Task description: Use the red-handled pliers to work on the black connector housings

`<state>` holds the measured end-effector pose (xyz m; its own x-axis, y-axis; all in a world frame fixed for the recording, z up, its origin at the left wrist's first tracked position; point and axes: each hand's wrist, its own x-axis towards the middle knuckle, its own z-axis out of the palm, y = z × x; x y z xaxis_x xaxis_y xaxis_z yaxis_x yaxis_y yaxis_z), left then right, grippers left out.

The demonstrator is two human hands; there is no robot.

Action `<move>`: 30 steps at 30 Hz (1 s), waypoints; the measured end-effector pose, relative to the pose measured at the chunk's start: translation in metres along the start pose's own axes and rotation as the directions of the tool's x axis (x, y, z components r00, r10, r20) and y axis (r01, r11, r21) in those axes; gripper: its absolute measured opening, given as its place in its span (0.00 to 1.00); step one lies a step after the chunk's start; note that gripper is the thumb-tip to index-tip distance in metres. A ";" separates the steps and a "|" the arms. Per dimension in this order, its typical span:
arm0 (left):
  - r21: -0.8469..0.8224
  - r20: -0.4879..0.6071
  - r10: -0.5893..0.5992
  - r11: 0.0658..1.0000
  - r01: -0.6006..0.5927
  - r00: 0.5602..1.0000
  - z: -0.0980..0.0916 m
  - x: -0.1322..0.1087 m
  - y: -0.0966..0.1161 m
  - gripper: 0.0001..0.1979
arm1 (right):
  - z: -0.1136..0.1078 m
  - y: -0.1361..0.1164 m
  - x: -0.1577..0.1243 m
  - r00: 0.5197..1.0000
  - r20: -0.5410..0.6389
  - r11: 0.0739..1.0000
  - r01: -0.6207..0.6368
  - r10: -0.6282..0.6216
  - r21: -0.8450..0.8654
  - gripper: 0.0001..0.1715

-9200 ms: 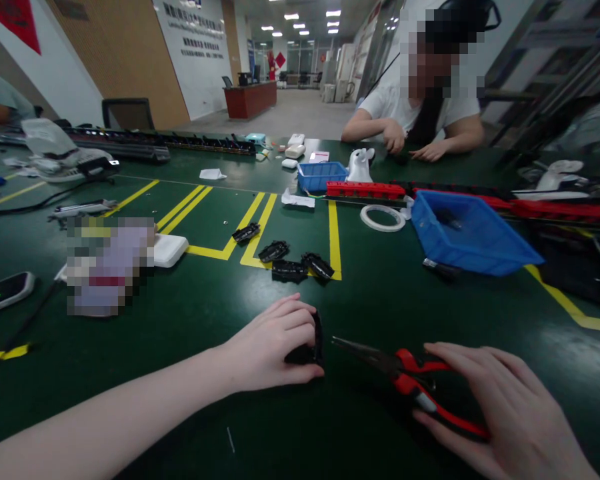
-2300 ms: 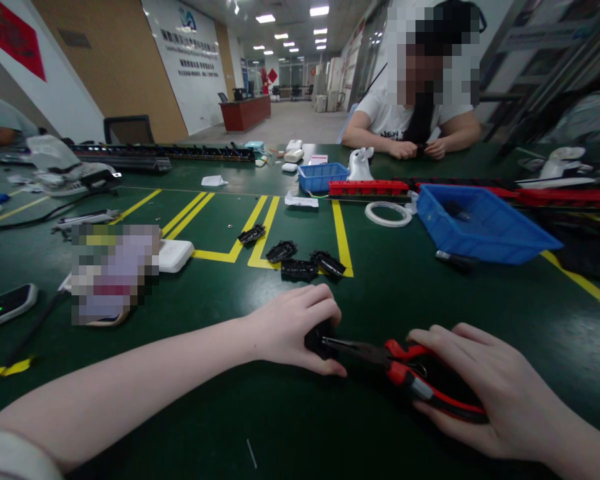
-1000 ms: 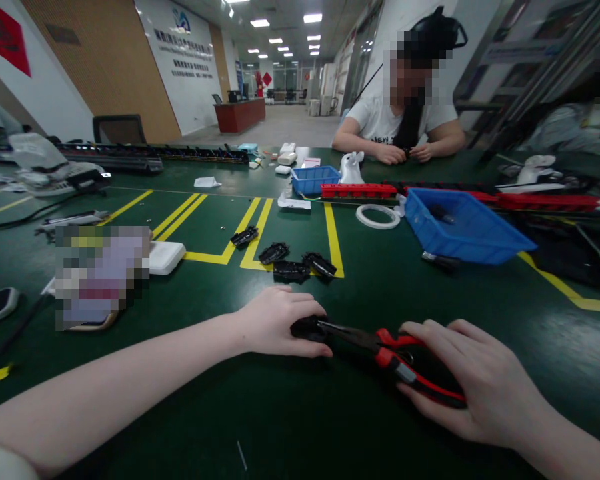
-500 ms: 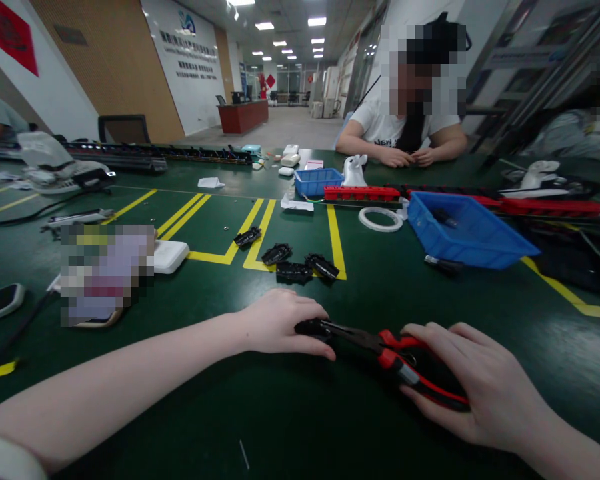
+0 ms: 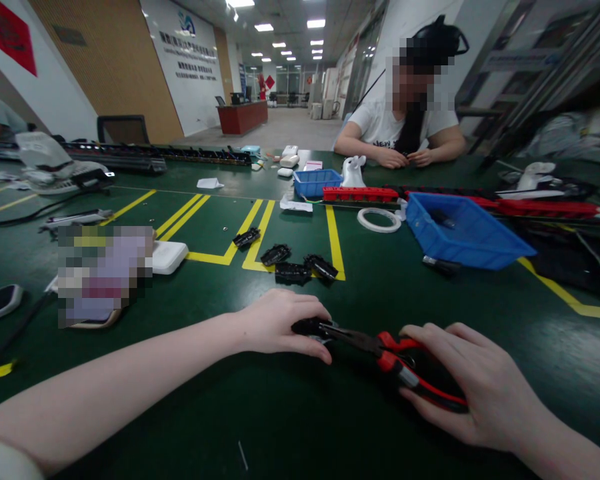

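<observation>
Between the thumb and fingers of my left hand (image 5: 287, 325) is a small black plastic part (image 5: 307, 326), partly covered by the fingers. My right hand (image 5: 480, 383) is closed around the handles of red-and-black long-nose pliers (image 5: 393, 353). The jaws of the pliers reach left and meet the black part at my left fingertips; whether they grip it I cannot make out. Beyond my left hand lie several similar black plastic parts (image 5: 293, 272) on the green table (image 5: 220, 413).
At the right stands a blue bin (image 5: 473, 233) with dark pieces inside, beside a white tape ring (image 5: 379, 220). A smaller blue bin (image 5: 317, 181) is farther back. Left are a phone (image 5: 107, 280) and a white box (image 5: 170, 257). Across the table sits a person (image 5: 400, 130).
Both hands keep almost the same pose, with the pliers still at the black part. The part and plier jaws have tilted very slightly, and the whole view has shifted a little.
</observation>
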<state>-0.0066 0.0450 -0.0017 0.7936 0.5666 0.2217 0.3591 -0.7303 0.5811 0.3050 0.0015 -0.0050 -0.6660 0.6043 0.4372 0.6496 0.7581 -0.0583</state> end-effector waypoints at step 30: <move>0.054 0.008 0.067 0.996 -0.068 0.998 0.004 -0.001 0.000 0.25 | -0.002 -0.003 -0.002 0.999 -0.041 1.000 0.012 -0.013 -0.015 0.26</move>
<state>-0.0051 0.0431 -0.0050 0.8201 0.5130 0.2536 0.3309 -0.7866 0.5213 0.3045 -0.0023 -0.0042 -0.6585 0.5842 0.4744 0.6468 0.7616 -0.0401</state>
